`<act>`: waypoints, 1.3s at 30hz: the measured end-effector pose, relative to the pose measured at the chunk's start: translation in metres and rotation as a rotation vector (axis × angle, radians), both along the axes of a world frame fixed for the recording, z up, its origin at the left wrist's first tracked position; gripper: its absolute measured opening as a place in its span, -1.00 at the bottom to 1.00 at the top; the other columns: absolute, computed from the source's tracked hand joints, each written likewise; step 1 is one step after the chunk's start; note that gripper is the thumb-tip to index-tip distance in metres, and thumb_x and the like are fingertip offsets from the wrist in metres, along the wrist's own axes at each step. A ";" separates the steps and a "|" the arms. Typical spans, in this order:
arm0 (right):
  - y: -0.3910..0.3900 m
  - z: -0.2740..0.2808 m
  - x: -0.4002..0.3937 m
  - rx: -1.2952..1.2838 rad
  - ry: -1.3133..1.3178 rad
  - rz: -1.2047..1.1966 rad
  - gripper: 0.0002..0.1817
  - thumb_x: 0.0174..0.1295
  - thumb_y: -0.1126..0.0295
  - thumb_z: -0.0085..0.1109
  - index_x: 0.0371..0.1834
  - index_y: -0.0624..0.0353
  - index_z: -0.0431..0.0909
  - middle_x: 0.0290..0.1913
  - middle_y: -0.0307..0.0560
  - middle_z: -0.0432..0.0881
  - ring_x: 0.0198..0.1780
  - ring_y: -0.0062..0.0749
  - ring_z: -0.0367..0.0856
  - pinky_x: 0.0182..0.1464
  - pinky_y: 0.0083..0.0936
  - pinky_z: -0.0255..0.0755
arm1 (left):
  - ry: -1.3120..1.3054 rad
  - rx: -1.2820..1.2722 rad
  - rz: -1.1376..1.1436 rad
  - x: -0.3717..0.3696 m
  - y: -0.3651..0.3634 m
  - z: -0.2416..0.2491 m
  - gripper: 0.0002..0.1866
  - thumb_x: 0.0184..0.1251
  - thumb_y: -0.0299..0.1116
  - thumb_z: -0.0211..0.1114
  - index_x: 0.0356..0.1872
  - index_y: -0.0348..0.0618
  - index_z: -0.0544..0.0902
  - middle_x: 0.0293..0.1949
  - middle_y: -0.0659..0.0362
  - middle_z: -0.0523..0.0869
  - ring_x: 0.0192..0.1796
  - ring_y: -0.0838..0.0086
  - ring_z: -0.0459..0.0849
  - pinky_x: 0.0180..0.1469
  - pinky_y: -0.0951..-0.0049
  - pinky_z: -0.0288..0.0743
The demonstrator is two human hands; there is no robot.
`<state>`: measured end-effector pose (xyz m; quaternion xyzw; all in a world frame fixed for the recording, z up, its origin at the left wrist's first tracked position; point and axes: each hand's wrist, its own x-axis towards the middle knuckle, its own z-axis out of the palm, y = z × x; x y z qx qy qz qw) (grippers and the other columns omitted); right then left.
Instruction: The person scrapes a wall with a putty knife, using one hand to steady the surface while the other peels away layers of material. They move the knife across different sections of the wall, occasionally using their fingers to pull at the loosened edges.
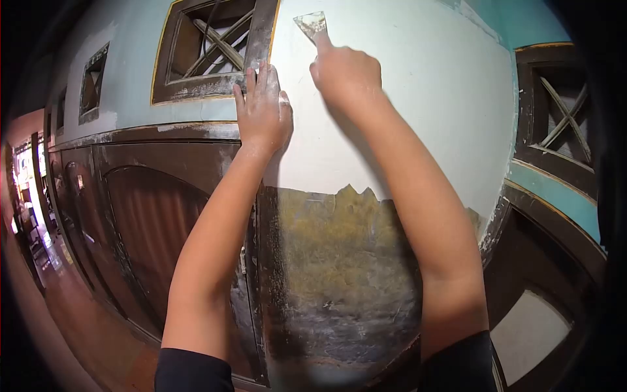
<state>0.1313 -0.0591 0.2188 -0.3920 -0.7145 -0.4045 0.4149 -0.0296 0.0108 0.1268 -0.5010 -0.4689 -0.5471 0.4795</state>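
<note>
Scraper [311, 25] gripped by right hand [346, 73] against wall [418, 91]; left hand [262, 110] flat, released.

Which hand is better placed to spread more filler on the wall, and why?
Probably the right hand: it grips the scraper, whose blade is against the white wall. The left hand holds no tool and lies flat beside the window frame.

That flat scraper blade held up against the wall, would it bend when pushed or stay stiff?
The scraper blade looks thin and flat, so it probably flexes slightly under the right hand. It seems light, held by the fingertips alone. Smeared with pale filler, it may be somewhat slippery.
</note>
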 end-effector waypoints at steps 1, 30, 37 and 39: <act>-0.003 0.009 -0.001 -0.051 0.005 -0.032 -0.54 0.36 0.27 -0.03 0.29 0.17 0.36 -0.25 0.12 0.77 -0.17 0.04 0.76 -0.10 0.00 0.59 | -0.001 -0.008 0.000 0.000 -0.001 0.000 -0.38 0.51 -0.27 -0.11 0.53 -0.31 0.21 0.60 -0.02 0.14 0.65 0.02 -0.03 0.61 -0.16 -0.25; -0.015 0.079 0.039 0.027 0.163 -0.124 -0.60 0.42 0.21 -0.03 0.27 0.05 0.39 -0.08 0.03 0.77 -0.06 -0.05 0.78 -0.09 -0.08 0.64 | 0.174 -0.073 -0.024 0.019 -0.012 -0.003 -0.34 0.43 -0.25 -0.03 0.53 -0.30 0.23 0.61 -0.05 0.10 0.65 0.00 -0.05 0.61 -0.17 -0.23; -0.001 0.070 0.048 -0.039 0.189 -0.084 -0.52 0.43 0.21 -0.09 0.38 0.08 0.28 -0.12 0.13 0.75 -0.07 0.04 0.74 -0.04 -0.01 0.57 | 0.163 -0.101 -0.034 0.017 -0.011 -0.001 -0.34 0.42 -0.28 -0.04 0.54 -0.24 0.22 0.61 -0.05 0.12 0.64 -0.02 -0.02 0.61 -0.16 -0.20; -0.001 0.056 0.059 -0.061 0.188 -0.097 -0.51 0.43 0.20 -0.09 0.39 0.08 0.28 -0.15 0.14 0.75 -0.08 0.06 0.74 -0.04 0.00 0.56 | 0.165 -0.085 -0.047 0.018 -0.013 -0.002 -0.34 0.41 -0.30 -0.03 0.54 -0.25 0.23 0.61 -0.04 0.12 0.64 -0.03 -0.01 0.60 -0.17 -0.19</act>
